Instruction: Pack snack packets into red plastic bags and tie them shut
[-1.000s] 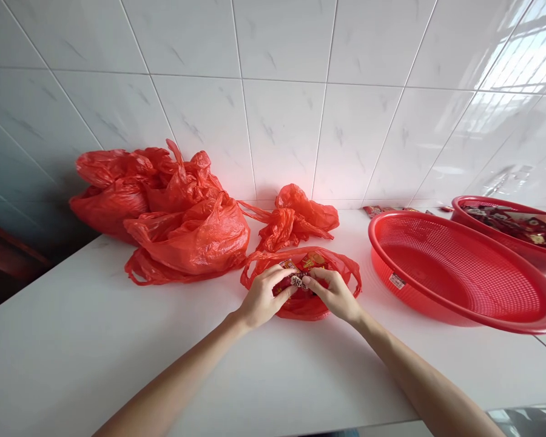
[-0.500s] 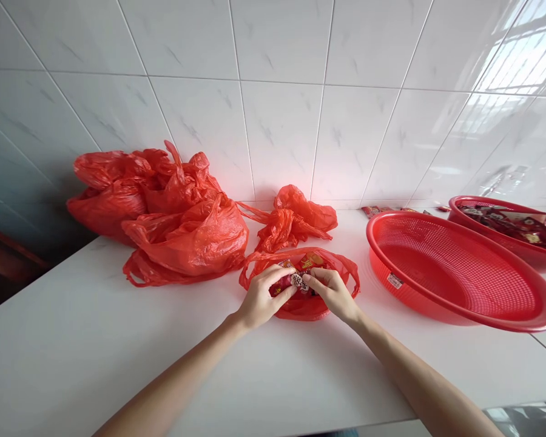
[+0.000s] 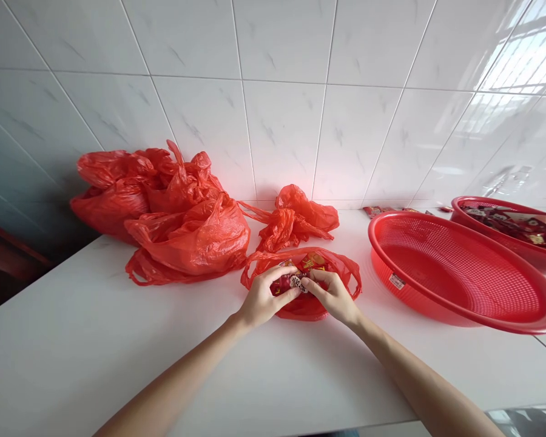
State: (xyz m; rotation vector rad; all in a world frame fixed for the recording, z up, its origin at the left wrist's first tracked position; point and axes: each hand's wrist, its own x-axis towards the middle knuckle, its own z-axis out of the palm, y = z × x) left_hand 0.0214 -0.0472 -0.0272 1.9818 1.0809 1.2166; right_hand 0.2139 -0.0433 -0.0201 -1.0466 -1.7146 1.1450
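Between both hands is a small dark red candy packet (image 3: 295, 281) with a white label bearing black characters. My left hand (image 3: 264, 297) pinches its left side with thumb and fingers. At its right edge, the thumb and curled fingers of my right hand (image 3: 334, 296) close on the packet. Both hands are over the mouth of an open red plastic bag (image 3: 309, 313), whose handle loop flops out at the right. Other wrapped sweets (image 3: 315, 261) in red and yellow show inside the bag, partly covered by the fingers.
Full red plastic bags (image 3: 191, 237) are heaped at the left. A crumpled red bag (image 3: 295, 218) lies behind the open one. On the right stands a red plastic basket (image 3: 437, 279); a second basket (image 3: 464, 213) behind it holds dark packets. Small packets (image 3: 373, 210) lie along the tiled wall.
The packet has tilted slightly between the fingers, and its label shows a bit differently. Both hands stay in nearly the same place; the whole view has shifted very slightly.
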